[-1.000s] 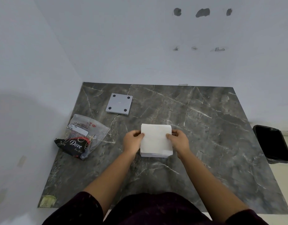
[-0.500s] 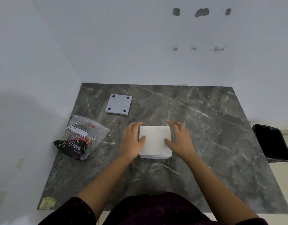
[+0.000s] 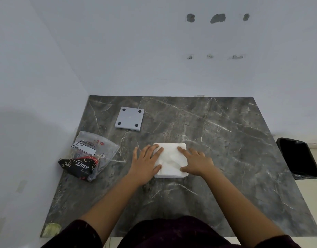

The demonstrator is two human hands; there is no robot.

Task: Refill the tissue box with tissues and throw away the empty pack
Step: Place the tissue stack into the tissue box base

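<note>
A white square stack of tissues [image 3: 170,159] lies on the dark marble table [image 3: 225,140], its top sheet creased; whether a box surrounds it I cannot tell. My left hand [image 3: 147,161] rests flat on its left side, fingers spread. My right hand [image 3: 197,162] lies flat on its right side, fingers apart too. Neither hand grips anything. The crumpled clear and black tissue pack [image 3: 88,158], printed "Dove", lies to the left of my left hand. A grey square plate [image 3: 130,120] with four black dots sits further back.
A black bin [image 3: 298,158] stands on the floor past the table's right edge. White walls close the table at the left and the back. A yellowish scrap [image 3: 51,229] sits at the near left corner.
Both hands have gone from pinching the stack's sides to lying flat on its top with fingers spread. The stack looks lower and its top sheet is now creased.
</note>
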